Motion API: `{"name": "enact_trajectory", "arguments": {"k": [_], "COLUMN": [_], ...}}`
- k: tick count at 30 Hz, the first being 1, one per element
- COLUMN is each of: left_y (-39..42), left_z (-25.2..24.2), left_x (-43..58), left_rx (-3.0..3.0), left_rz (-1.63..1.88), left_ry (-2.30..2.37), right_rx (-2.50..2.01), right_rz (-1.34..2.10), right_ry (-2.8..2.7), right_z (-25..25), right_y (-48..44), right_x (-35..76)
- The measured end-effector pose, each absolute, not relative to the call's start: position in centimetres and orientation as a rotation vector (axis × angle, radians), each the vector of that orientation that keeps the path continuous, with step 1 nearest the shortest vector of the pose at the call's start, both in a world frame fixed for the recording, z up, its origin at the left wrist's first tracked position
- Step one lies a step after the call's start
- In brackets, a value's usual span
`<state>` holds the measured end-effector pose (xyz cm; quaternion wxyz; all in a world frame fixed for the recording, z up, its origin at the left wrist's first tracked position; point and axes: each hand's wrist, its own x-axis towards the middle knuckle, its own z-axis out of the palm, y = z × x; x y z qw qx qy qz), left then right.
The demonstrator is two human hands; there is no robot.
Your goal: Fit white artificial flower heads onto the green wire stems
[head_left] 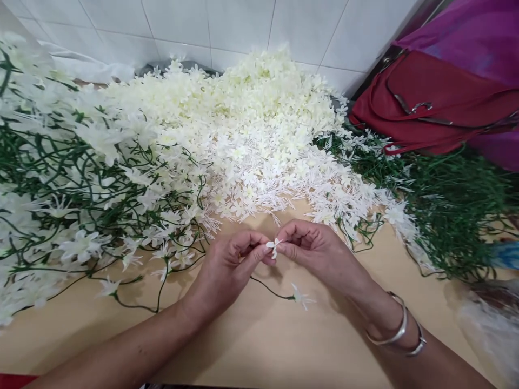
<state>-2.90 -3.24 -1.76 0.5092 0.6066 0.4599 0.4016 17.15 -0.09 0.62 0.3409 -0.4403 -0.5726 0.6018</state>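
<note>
A small white artificial flower (pixel 274 247) sits between the fingertips of both hands, above the table. My left hand (pixel 239 256) is closed, its thumb and forefinger pinching at the left side of the petals. From the right, my right hand (pixel 310 246) is also closed in a pinch at the same flower. Below my left hand a green stem (pixel 270 289) runs out to the right and ends in another white flower (pixel 300 297). Whether that stem joins the flower in my fingers is hidden by the left hand.
Loose white blossoms (pixel 259 135) are heaped along the tiled wall (pixel 243 27). White flowers on green stems (pixel 93 178) cover the left side. At right lie bare green stems (pixel 458 210), a red bag (pixel 441 102) and a clear plastic bag (pixel 492 324), on the light wooden table (pixel 251 346).
</note>
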Motion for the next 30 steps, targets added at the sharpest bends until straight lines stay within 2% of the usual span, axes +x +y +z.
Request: {"name": "enact_trajectory", "arguments": {"k": [8,16,30], "left_y": [-2.83,-2.77,-3.11], "left_z": [-1.65,-1.83,-1.6], "left_x": [-2.92,-2.7,-2.57], "left_rx": [1.488,1.464,1.531], "left_rz": [0.932,0.995,0.944], "left_ry": [1.134,1.055,1.115], "right_rx": [-1.213,-0.97,-1.168], "right_rz": [1.591,1.661,1.489], "right_ry": [-1.513,-1.421,-1.539], "right_z": [0.81,0.59,0.29], "right_y": [0.34,0.37,-0.32], "right_x": [17.08,17.98,17.45]}}
